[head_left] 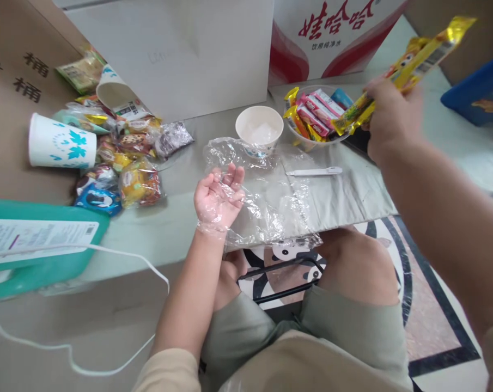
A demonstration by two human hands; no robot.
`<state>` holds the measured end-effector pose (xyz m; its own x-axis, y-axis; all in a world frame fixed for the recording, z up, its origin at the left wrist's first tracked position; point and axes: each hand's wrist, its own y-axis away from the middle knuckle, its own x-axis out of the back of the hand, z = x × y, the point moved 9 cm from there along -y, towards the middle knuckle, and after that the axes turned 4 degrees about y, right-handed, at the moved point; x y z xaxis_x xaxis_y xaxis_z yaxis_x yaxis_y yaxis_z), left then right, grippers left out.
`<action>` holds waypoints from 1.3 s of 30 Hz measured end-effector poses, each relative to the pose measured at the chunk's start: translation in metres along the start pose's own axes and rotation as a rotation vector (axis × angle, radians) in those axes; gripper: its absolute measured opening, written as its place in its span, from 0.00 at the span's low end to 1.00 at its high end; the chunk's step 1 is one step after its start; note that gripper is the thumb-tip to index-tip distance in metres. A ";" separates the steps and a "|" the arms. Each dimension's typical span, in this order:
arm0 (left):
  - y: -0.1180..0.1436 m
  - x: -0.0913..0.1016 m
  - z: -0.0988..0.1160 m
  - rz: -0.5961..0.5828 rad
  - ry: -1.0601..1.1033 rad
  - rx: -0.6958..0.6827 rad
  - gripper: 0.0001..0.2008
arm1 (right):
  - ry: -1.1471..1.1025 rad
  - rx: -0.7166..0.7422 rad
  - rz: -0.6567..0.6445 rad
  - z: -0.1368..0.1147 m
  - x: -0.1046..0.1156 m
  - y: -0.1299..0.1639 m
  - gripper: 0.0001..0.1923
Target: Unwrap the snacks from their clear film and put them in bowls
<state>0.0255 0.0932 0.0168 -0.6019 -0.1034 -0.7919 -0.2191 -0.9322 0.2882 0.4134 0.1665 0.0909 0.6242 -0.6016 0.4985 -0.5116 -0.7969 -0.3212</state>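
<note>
Fingers (230, 179) of my left hand (218, 198) are loosely spread, palm up, grasping nothing. That hand wears a thin clear plastic glove and rests on a sheet of crinkled clear plastic wrap (271, 204) spread over the near edge of the low grey table (164, 228). My bare left forearm runs from it down toward my lap.

My right hand (389, 122) is raised at the far right, fingers clenched around a long yellow snack packet (418, 60) that slants up and to the right, well above the table. Its lower end hangs just over a clear bowl (311, 142) filled with more wrapped snacks in pink, yellow and blue.

Just left of that bowl stands an upright white paper cup (259, 130), touching the far edge of the plastic wrap. Near the bowl, on the table, lies a slim white pen-like stick (315, 171).

To the far left sits a heap of mixed wrapped sweets (123, 158). A white paper cup with blue leaf prints (61, 141) lies on its side at the left of the heap, and a second tipped cup (113, 92) lies at its far end.

Near left is a teal package (46, 256) with a white label, and a white cable (119, 256) runs from it over the table edge.

Behind the table are a brown carton (13, 81), a white box (176, 49) and a red-and-white carton (336, 32). A blue object (479, 90) shows at the far right.
</note>
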 end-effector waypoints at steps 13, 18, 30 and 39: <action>-0.002 -0.001 -0.003 0.028 0.027 0.019 0.11 | 0.179 -0.020 0.017 -0.024 0.030 0.018 0.07; -0.002 -0.001 -0.005 0.055 -0.011 0.021 0.11 | 0.287 -0.066 -0.172 -0.025 0.016 0.027 0.13; -0.002 0.001 -0.005 0.043 -0.013 0.021 0.10 | 0.198 -0.052 0.123 -0.021 0.065 0.013 0.24; 0.000 -0.002 -0.007 0.044 0.031 0.038 0.11 | 0.041 0.202 0.055 -0.082 0.051 0.043 0.08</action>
<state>0.0320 0.0908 0.0147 -0.5876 -0.1550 -0.7942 -0.2225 -0.9127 0.3428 0.3745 0.1059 0.1688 0.5721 -0.6451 0.5064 -0.4129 -0.7601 -0.5018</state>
